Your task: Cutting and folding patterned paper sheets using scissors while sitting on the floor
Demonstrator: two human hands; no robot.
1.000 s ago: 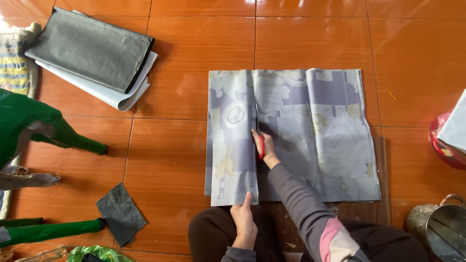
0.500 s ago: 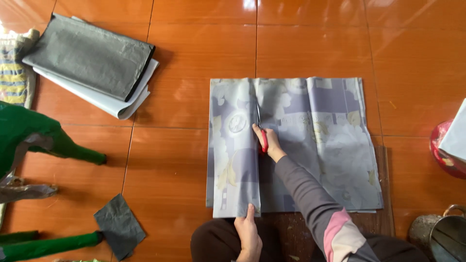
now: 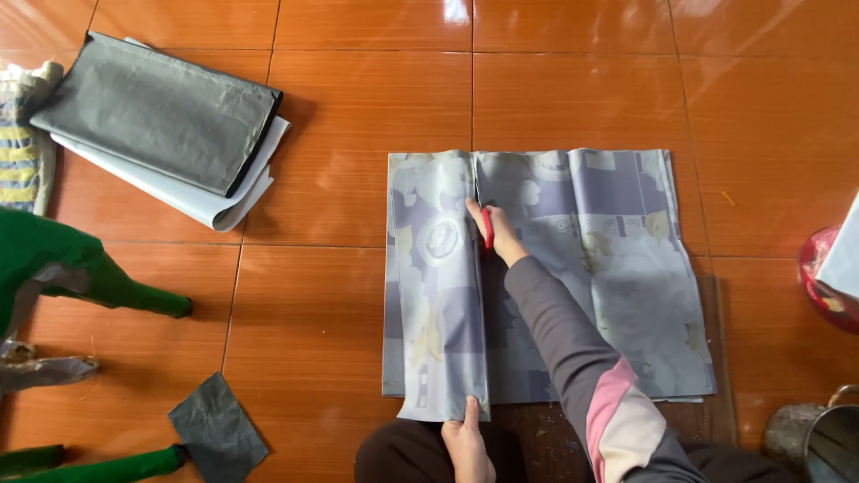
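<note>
— How many things lie around the hands?

— One printed grey-blue fabric sheet (image 3: 573, 268) spread on the tiled floor (image 3: 340, 116), with both hands on it. The right hand (image 3: 494, 233) is closed around one pair of red-handled scissors (image 3: 484, 219), the blades pointing away from the person along a cut line. The left hand (image 3: 467, 443) presses flat on the near edge of the fabric, fingers together, just behind the cut strip.

— And further off?

— Well to the left of the left hand: one stack of folded grey cloth (image 3: 165, 125), one small dark scrap (image 3: 216, 434), and green cloth pieces (image 3: 63, 268). Far right of the right hand: one red object (image 3: 819, 277) and one metal pot (image 3: 823, 438), both cut off by the frame.

— What differs from half a second ago?

— The right hand and scissors sit further up the sheet, nearer its far edge, so the cut is longer. The left hand stays at the near edge.
</note>
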